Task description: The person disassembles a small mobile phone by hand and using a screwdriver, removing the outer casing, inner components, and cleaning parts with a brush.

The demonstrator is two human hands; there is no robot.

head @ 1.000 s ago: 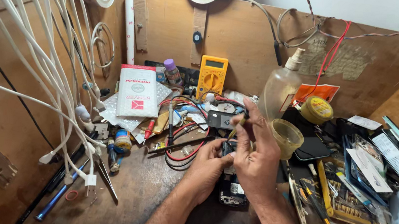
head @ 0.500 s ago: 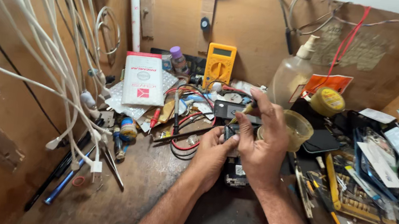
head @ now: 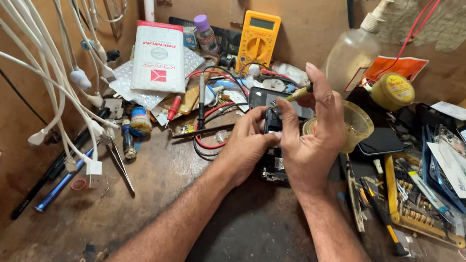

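Here the left hand (head: pixel 247 145) lies curled on the workbench (head: pixel 256 239), its fingers folded round the left edge of a small dark phone (head: pixel 273 153) that rests opened up beneath both hands. The thumb and fingertips press against the phone's upper part, so the grasp is snug rather than loose. The right hand (head: pixel 313 135) sits just right of it, touching the phone's right side with the heel and lower fingers, while the thumb and forefinger pinch a thin yellow-handled tool (head: pixel 298 93) held slanting above the phone's top end. The other fingers of that hand are half spread and bent, not clenched. Whether the tool's tip touches the phone cannot be told, since the fingers hide it.

Just beyond the right hand stands a shallow clear plastic cup (head: pixel 356 123), partly hidden by the fingers. Farther back and right of it is a round yellow tin (head: pixel 393 91), and behind that a cloudy plastic bottle (head: pixel 354 51). Straight beyond the hands a yellow multimeter (head: pixel 258 34) leans at the wall, with red and black leads (head: pixel 212 111) tangled between it and the left hand. Left of the left hand lies a white packet (head: pixel 159 58), and white cables (head: pixel 47 69) hang well off to that side.
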